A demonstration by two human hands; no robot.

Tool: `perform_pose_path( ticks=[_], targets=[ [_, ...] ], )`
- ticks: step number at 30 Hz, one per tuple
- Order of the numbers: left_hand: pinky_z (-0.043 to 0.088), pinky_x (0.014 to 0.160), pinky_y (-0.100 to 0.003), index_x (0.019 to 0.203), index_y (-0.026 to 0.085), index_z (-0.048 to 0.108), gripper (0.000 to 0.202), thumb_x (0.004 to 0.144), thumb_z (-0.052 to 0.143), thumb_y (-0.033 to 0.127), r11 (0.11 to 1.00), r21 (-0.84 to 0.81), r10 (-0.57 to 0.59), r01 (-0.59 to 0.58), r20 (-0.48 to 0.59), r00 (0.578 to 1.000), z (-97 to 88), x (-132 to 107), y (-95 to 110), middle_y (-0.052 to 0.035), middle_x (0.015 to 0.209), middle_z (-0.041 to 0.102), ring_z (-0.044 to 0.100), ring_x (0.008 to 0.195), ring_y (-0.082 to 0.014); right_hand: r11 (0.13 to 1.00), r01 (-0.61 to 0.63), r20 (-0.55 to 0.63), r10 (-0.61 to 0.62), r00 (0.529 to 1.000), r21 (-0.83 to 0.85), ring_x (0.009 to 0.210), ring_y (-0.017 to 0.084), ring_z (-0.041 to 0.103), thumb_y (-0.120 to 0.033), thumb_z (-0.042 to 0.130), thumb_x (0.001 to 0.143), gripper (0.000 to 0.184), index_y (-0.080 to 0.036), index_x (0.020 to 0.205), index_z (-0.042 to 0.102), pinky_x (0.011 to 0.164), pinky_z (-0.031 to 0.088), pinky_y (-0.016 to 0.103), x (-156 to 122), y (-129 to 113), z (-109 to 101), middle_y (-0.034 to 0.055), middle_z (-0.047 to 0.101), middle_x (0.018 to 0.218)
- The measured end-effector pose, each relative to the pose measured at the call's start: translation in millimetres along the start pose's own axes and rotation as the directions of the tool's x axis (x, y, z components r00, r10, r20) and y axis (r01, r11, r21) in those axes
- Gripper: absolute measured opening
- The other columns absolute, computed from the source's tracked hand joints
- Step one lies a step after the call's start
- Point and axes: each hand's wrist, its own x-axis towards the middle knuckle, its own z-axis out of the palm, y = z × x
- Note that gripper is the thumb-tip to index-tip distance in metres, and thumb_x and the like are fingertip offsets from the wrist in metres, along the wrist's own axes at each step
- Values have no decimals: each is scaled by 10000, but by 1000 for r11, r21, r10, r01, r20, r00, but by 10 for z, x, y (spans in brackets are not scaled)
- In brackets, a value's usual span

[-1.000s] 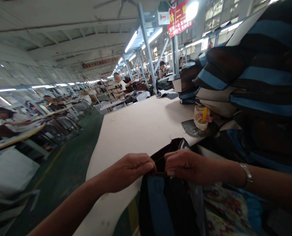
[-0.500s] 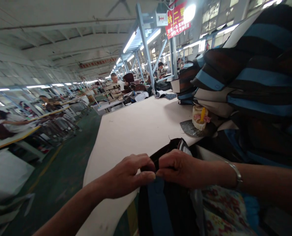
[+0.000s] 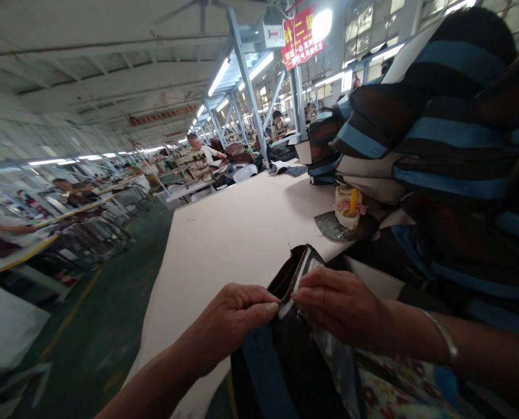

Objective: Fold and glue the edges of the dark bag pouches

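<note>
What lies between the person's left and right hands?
Head view: the open top of a dark bag, held by left hand and right hand.

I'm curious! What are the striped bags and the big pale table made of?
The stacked striped bags look like soft cloth: matte, with rounded, squashy folds, though no weave shows. The pale tabletop looks like smooth board or a fabric cover; its flat, dull surface leaves that open.

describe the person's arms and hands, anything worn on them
Both forearms are bare, with no sleeves in view, and neither the left hand nor the right hand wears a glove. The only item visible on them is a thin silver bracelet on the right wrist.
</note>
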Motion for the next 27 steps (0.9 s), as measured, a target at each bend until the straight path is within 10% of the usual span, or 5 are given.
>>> perform_pose_path(
  ticks=[8, 15, 21, 25, 27],
  targets=[
    [332, 598, -251, 765, 143, 671, 224, 882, 593, 318, 959, 277, 86, -51, -117, 989, 134, -9, 114, 18, 680, 554, 445, 646, -118, 956, 205, 262, -147, 954, -208, 690, 189, 475, -105, 389, 967, 231, -91, 972, 620, 630, 397, 349, 134, -126, -85, 107, 608, 829],
    [399, 803, -286, 732, 188, 548, 203, 926, 505, 229, 769, 567, 396, -296, -60, 916, 312, -68, 272, 13, 729, 573, 528, 755, -144, 890, -202, 301, 78, 951, 409, 1017, 200, 558, -432, 447, 1018, 363, -116, 1121, 594, 909, 445, 338, 321, 124, -265, 120, 604, 1067],
    [190, 1162, -365, 847, 208, 569, 180, 990, 462, 233, 615, 697, 474, -369, 47, 879, 3, -191, 490, 73, 733, 571, 550, 697, -86, 915, -331, 686, 88, 722, 231, 712, 135, 567, -637, 608, 870, 523, -119, 857, 674, 667, 424, 240, 611, 586, -595, 36, 626, 802],
    [136, 1194, -388, 921, 213, 625, 196, 1010, 465, 281, 582, 726, 435, -368, 105, 894, -571, -349, 400, 42, 841, 643, 608, 857, -108, 864, -446, 837, 413, 358, -235, 498, 94, 430, -655, 700, 758, 524, -131, 750, 700, 482, 302, 227, 493, 730, -805, -27, 526, 576],
    [222, 1164, -397, 936, 210, 668, 195, 989, 499, 292, 606, 739, 358, -293, 75, 931, -861, -411, 233, 3, 899, 690, 613, 932, -148, 810, -523, 851, 452, 268, -265, 521, 104, 448, -565, 740, 740, 431, -142, 822, 720, 489, 316, 222, 331, 720, -810, -28, 554, 605]
  ],
)
